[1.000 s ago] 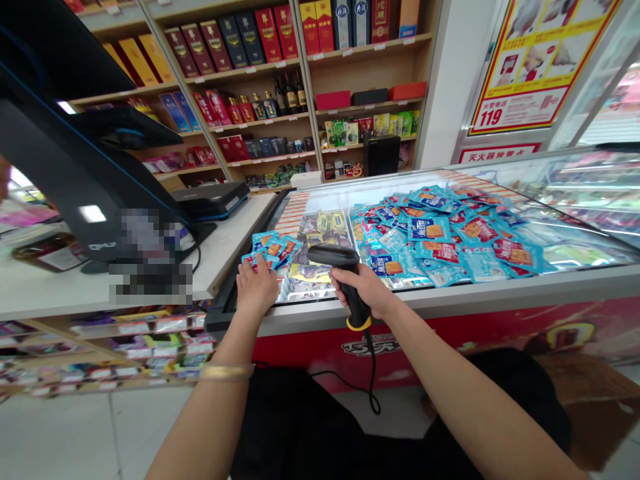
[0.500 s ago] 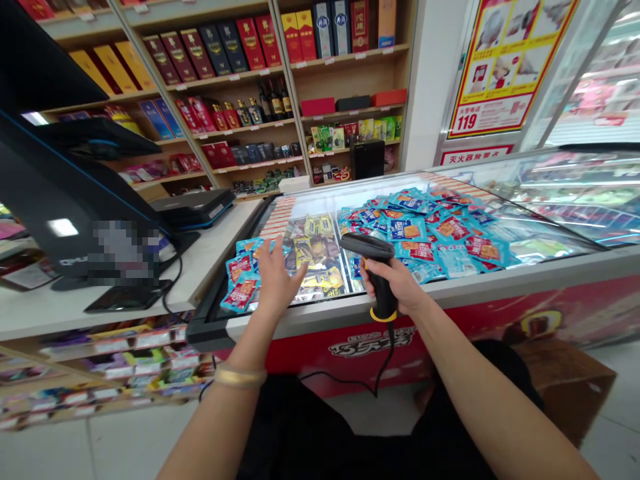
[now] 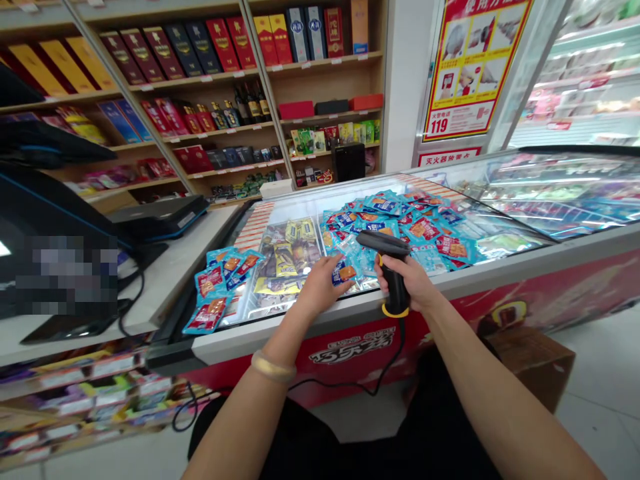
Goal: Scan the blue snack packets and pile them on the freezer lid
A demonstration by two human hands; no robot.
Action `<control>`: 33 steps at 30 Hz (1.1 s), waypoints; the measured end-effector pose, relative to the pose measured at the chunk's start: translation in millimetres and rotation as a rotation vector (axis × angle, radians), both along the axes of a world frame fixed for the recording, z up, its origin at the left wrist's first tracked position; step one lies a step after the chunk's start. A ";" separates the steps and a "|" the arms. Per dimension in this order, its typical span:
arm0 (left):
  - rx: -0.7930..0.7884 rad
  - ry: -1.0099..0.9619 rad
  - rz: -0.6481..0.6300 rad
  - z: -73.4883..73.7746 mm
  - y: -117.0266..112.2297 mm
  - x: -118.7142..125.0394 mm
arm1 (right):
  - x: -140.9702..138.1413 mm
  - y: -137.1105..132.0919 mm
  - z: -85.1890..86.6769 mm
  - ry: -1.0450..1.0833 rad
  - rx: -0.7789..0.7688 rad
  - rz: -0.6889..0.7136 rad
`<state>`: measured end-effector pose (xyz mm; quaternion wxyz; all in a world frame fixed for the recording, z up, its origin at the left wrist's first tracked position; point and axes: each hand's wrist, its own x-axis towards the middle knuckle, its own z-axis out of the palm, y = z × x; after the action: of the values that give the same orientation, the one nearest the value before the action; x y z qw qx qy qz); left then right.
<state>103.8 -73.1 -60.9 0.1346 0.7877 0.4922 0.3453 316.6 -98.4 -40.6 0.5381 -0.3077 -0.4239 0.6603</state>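
Observation:
My right hand [image 3: 411, 279] grips a black barcode scanner [image 3: 387, 261] with a yellow ring at its base, held over the front edge of the glass-topped freezer [image 3: 450, 288]. My left hand [image 3: 320, 285] rests on a blue snack packet [image 3: 344, 272] at the near edge of a big heap of blue and red packets [image 3: 415, 223]; its fingers curl onto the packet. A smaller pile of similar packets [image 3: 217, 287] lies to the left on the freezer's corner. A gold bangle sits on my left wrist.
A black till screen [image 3: 55, 240] and a flat black device [image 3: 160, 217] stand on the white counter [image 3: 165, 273] at left. Shelves of boxed goods and bottles [image 3: 225, 87] fill the back wall. A cardboard box [image 3: 530, 360] sits on the floor at right.
My left hand left the small pile at the left and moved right to a packet at the edge of the big heap. The scanner stayed in my right hand; the view swung right.

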 end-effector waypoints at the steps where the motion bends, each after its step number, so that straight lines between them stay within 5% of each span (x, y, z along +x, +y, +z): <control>1: 0.005 -0.075 0.012 1.2 -0.4 -1.4 | -0.3 0.3 -0.7 0.005 0.004 -0.001; 4: -0.054 -0.434 0.070 5.0 -1.5 -3.9 | 0.4 0.2 -2.5 0.019 0.014 0.006; 8: -0.345 -0.985 0.103 10.3 -2.9 -4.3 | -1.3 -1.1 -3.0 0.024 0.014 0.043; 11: -0.508 -1.184 0.114 15.1 -4.6 -2.7 | -8.4 -1.9 -1.6 0.028 0.022 0.072; 33: -0.539 -1.213 0.119 18.4 -4.8 2.2 | -23.5 -1.4 -4.4 -0.139 0.038 0.231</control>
<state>106.0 -77.9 -42.5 0.5606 0.3638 0.4410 0.5991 293.1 -99.8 -44.9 0.4336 -0.2916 -0.5051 0.6869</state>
